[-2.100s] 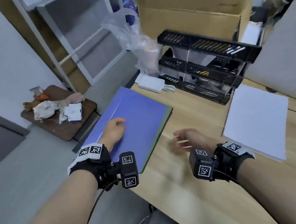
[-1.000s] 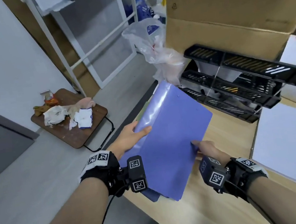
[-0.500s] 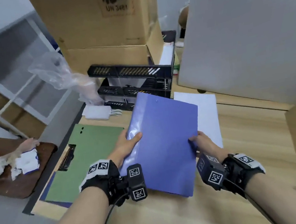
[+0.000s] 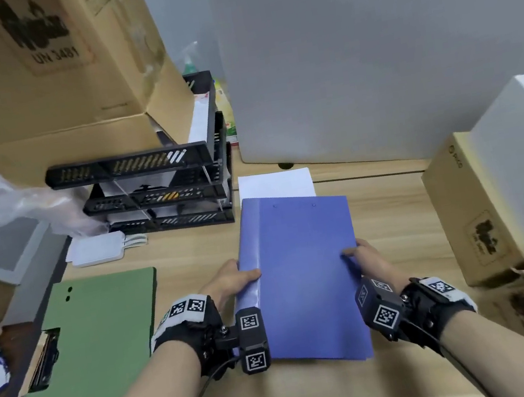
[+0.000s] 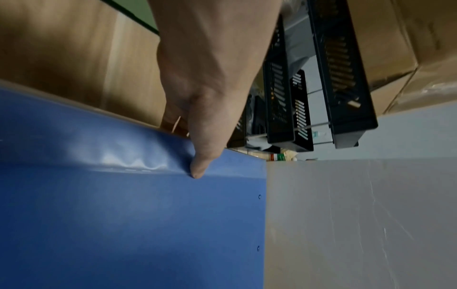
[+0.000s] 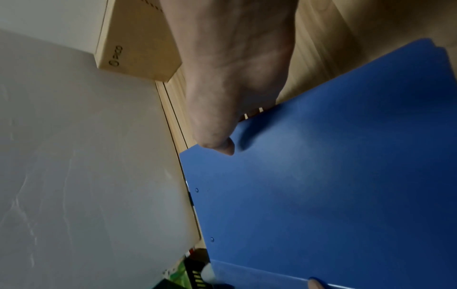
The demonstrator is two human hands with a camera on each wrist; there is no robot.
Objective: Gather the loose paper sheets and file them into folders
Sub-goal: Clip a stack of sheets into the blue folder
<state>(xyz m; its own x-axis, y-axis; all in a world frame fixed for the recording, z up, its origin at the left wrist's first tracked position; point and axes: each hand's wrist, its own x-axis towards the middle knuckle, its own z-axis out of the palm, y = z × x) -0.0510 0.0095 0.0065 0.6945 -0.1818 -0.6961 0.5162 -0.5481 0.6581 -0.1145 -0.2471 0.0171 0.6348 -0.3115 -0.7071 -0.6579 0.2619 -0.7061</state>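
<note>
1. Your left hand holds the blue folder at its left, spine edge; the thumb lies on top and the fingers go underneath, so the grip is pinching the folder.
2. Your right hand pinches the same folder at its right edge, thumb on the cover, fingers hidden below.
3. The blue folder sits at the centre of the head view, closed, its long axis running from the lower part of the frame toward the top, with the two rivets at its far end.
4. Its far end overlaps a white paper sheet lying on the wooden surface; whether the near end rests on the surface cannot be told.
5. A green folder lies flat at the lower left, long axis also running bottom to top, a metal clip showing at its left side.
6. A black tiered tray rack stands in the upper left, just beyond the blue folder's far left corner.
</note>
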